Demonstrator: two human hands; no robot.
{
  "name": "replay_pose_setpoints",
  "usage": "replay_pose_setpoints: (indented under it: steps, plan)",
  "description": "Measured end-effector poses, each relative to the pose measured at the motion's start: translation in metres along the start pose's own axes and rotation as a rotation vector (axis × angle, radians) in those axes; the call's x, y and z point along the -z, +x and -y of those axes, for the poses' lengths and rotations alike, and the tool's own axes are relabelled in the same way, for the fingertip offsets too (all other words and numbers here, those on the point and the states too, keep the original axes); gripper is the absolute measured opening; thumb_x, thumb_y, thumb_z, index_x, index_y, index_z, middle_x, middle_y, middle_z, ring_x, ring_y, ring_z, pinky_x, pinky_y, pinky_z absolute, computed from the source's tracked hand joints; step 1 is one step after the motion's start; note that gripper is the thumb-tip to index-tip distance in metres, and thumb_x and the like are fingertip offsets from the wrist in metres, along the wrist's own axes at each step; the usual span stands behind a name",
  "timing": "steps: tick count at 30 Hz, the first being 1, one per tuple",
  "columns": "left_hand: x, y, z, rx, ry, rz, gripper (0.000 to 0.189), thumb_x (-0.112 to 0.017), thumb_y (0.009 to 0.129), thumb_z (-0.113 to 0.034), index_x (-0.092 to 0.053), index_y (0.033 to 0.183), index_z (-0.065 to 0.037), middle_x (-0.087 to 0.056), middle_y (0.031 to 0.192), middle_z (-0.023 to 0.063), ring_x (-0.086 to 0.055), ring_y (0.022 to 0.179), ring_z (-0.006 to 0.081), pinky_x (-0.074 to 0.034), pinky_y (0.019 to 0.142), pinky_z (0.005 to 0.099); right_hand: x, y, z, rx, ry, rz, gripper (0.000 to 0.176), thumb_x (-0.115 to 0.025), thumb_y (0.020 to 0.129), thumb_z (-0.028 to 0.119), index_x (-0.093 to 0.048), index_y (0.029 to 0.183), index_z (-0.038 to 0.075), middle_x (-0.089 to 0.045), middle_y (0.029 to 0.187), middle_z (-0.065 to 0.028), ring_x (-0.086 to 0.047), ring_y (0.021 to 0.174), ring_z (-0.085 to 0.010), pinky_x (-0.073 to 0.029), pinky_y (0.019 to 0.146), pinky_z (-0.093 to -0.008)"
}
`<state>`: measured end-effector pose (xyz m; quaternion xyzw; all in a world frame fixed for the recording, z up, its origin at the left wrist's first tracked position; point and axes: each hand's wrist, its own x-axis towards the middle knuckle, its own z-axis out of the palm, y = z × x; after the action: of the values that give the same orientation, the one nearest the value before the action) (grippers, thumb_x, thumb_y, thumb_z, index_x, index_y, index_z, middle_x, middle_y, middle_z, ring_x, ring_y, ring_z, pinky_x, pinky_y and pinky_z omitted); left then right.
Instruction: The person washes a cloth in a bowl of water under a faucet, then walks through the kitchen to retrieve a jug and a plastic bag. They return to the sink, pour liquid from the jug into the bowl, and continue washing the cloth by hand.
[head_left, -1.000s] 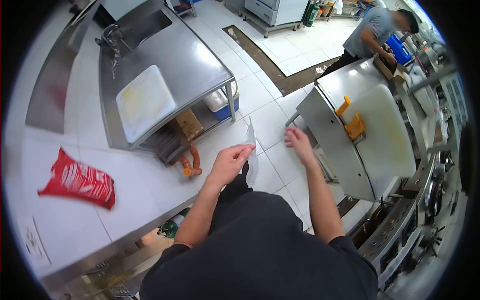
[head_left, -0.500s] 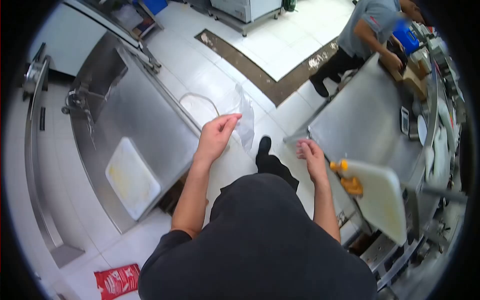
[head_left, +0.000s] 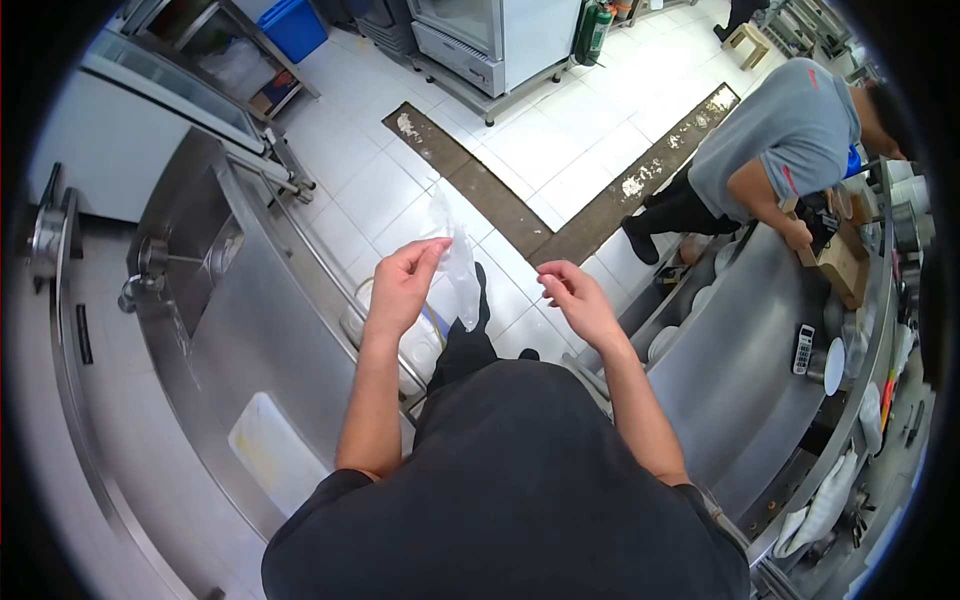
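Observation:
A clear plastic bag (head_left: 459, 285) hangs limp over the floor, its top edge pinched between the thumb and fingers of my left hand (head_left: 403, 288). Part of the bag lies behind those fingers. To the right, my right hand (head_left: 582, 305) hovers in the air, apart from the bag. Its fingers are loosely bent with the thumb apart from them, and nothing shows in it.
On my left runs a steel counter (head_left: 265, 330) with a sink and a white cutting board (head_left: 275, 450). The right steel counter (head_left: 730, 370) bears a cordless phone (head_left: 803, 349). A person in grey (head_left: 780, 140) handles an open cardboard box (head_left: 845, 265). A floor channel (head_left: 465, 175) lies ahead.
I have moved forward between the counters, the bag still in my left hand. The right-hand cutting board with orange pieces beside it has left the view. The co-worker bends lower over the box.

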<state>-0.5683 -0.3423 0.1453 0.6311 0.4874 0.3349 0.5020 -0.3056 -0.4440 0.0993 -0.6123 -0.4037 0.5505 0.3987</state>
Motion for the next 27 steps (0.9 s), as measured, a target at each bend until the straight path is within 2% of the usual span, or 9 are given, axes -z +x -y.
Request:
replay_pose_setpoints:
  steps: [4,8,9,12,14,17,21,24,27]
  plan:
    - [0.049,0.075,-0.007,-0.041,0.040,0.043,0.025,-0.060,0.099,-0.020,-0.073,0.108,0.000,-0.074,0.104,0.0096,-0.066,0.095,0.0144,-0.050,0.085,0.0280,-0.027,0.104,0.022,0.006,-0.046,0.103,0.029,-0.054,0.102,0.024,-0.061,0.119,0.001,-0.065,0.100,-0.0039,-0.061,0.090,-0.0123,-0.052,0.079,-0.0291]
    - [0.110,0.139,-0.013,-0.066,-0.012,0.070,0.024,-0.060,0.099,-0.018,-0.073,0.107,-0.001,-0.073,0.104,0.0102,-0.067,0.096,0.0163,-0.051,0.086,0.0296,-0.066,0.223,0.023,-0.248,0.322,0.106,0.035,-0.051,0.103,0.031,-0.060,0.122,0.004,-0.062,0.111,-0.0049,-0.059,0.097,-0.0136,-0.052,0.077,-0.0304]
    - [0.127,0.154,-0.015,-0.085,-0.021,0.070,0.023,-0.060,0.099,-0.018,-0.073,0.107,-0.001,-0.073,0.104,0.0105,-0.067,0.096,0.0169,-0.051,0.086,0.0301,-0.077,0.255,0.022,-0.296,0.320,0.130,0.048,-0.047,0.103,0.041,-0.053,0.131,0.003,-0.055,0.126,-0.0105,-0.058,0.107,-0.0201,-0.054,0.083,-0.0368]
    - [0.175,0.195,-0.020,-0.195,0.031,0.124,0.022,-0.061,0.098,-0.016,-0.073,0.106,-0.001,-0.073,0.103,0.0106,-0.065,0.099,0.0182,-0.048,0.090,0.0302,-0.115,0.341,0.040,-0.470,0.435,0.089,0.062,-0.047,0.101,0.050,-0.044,0.138,0.000,-0.046,0.137,-0.0168,-0.055,0.116,-0.0288,-0.054,0.088,-0.0458]
    - [0.206,0.217,-0.021,-0.187,0.069,0.129,0.019,-0.063,0.096,-0.015,-0.074,0.103,-0.001,-0.072,0.098,0.0107,-0.066,0.094,0.0181,-0.050,0.086,0.0299,-0.141,0.396,0.044,-0.553,0.518,0.252,0.078,-0.042,0.099,0.062,-0.033,0.146,0.000,-0.040,0.143,-0.0204,-0.052,0.124,-0.0364,-0.052,0.090,-0.0545]
    - [0.259,0.249,-0.021,-0.149,0.082,0.097,0.016,-0.067,0.093,-0.015,-0.074,0.097,-0.001,-0.071,0.091,0.0100,-0.066,0.085,0.0168,-0.050,0.079,0.0296,-0.194,0.478,0.065,-0.581,0.434,0.591,0.083,-0.033,0.096,0.072,-0.031,0.149,0.007,-0.048,0.137,-0.0191,-0.060,0.113,-0.0384,-0.055,0.083,-0.0541]
    - [0.311,0.286,-0.009,-0.125,0.097,-0.011,0.014,-0.070,0.089,-0.013,-0.071,0.082,-0.001,-0.067,0.075,0.0087,-0.061,0.069,0.0176,-0.048,0.068,0.0304,-0.266,0.546,0.127,-0.708,0.315,0.964,0.090,-0.040,0.089,0.079,-0.041,0.146,0.009,-0.058,0.131,-0.0167,-0.064,0.111,-0.0328,-0.060,0.068,-0.0390]
    - [0.351,0.300,0.005,-0.114,0.165,-0.141,0.019,-0.071,0.087,-0.013,-0.065,0.075,0.001,-0.063,0.069,0.0097,-0.059,0.064,0.0197,-0.046,0.065,0.0309,-0.337,0.598,0.155,-0.708,0.077,1.310,0.088,-0.042,0.090,0.076,-0.043,0.145,0.008,-0.059,0.128,-0.0157,-0.066,0.108,-0.0279,-0.060,0.065,-0.0368]
    - [0.398,0.309,0.007,-0.040,0.245,-0.253,0.019,-0.071,0.086,-0.012,-0.063,0.074,0.001,-0.061,0.068,0.0099,-0.059,0.065,0.0209,-0.046,0.065,0.0313,-0.404,0.634,0.187,-0.706,-0.154,1.402,0.072,-0.053,0.092,0.066,-0.055,0.135,0.008,-0.062,0.117,-0.0120,-0.067,0.087,-0.0222,-0.058,0.062,-0.0337]
